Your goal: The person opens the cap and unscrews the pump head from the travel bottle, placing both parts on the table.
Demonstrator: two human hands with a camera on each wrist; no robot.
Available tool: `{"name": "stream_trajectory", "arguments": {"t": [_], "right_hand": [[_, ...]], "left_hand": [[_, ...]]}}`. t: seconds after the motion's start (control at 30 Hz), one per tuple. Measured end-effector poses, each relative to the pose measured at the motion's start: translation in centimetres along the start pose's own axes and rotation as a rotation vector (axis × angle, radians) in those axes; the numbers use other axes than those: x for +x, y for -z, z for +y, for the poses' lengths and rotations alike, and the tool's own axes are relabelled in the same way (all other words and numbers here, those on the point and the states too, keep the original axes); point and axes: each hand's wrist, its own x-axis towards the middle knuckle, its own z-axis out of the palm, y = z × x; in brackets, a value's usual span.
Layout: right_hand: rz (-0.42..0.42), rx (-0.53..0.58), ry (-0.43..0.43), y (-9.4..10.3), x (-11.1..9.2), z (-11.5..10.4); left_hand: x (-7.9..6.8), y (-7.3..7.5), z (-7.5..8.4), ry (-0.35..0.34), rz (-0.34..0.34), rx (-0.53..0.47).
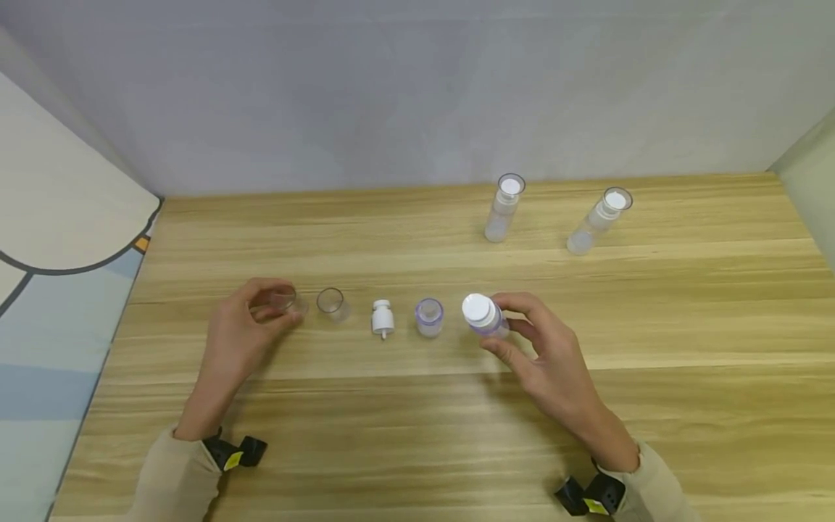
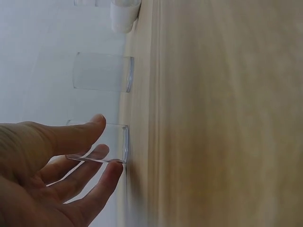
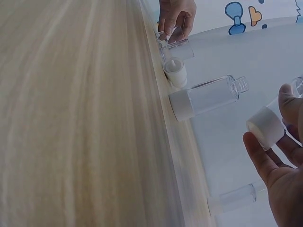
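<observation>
Over the wooden table (image 1: 391, 442), the right hand (image 1: 554, 362) grips a clear white-topped bottle (image 1: 484, 317) low, leaving its top free; the left hand (image 1: 243, 326) pinches a clear, seemingly plastic cylinder (image 2: 115, 141).

Soft, even light casts faint shadows on the table (image 1: 404, 449); wrist views look dimmer.
</observation>
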Motion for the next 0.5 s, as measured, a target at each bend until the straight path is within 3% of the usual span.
{"name": "stream_trajectory", "arguments": {"t": [0.5], "right_hand": [[-0.013, -0.051, -0.007, 0.03, -0.1, -0.08]], "left_hand": [[0.1, 0.05, -0.16, -0.031, -0.064, 0.009]]}}
